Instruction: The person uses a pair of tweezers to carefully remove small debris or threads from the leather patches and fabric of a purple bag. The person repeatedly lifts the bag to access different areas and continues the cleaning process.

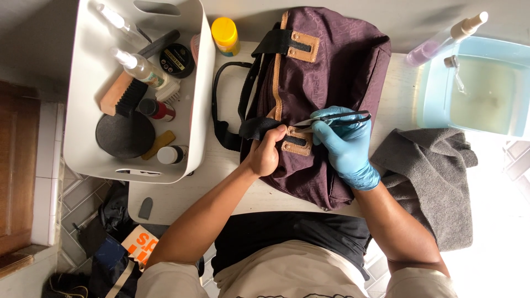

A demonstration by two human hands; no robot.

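A dark purple fabric bag [331,60] with tan leather trim lies on the white table in front of me. My bare left hand [266,152] grips the bag's black strap [254,128] close to a tan leather patch. My right hand [345,140], in a blue glove, holds small black-handled scissors [331,118] with the blades pointing left at that patch [295,140].
A white tub [196,83] at the left holds brushes, bottles and a tin. A yellow-capped jar [225,34] stands behind it. A grey towel [436,176] lies at the right, beside a pale blue basin of water [480,88] and a spray bottle [444,36].
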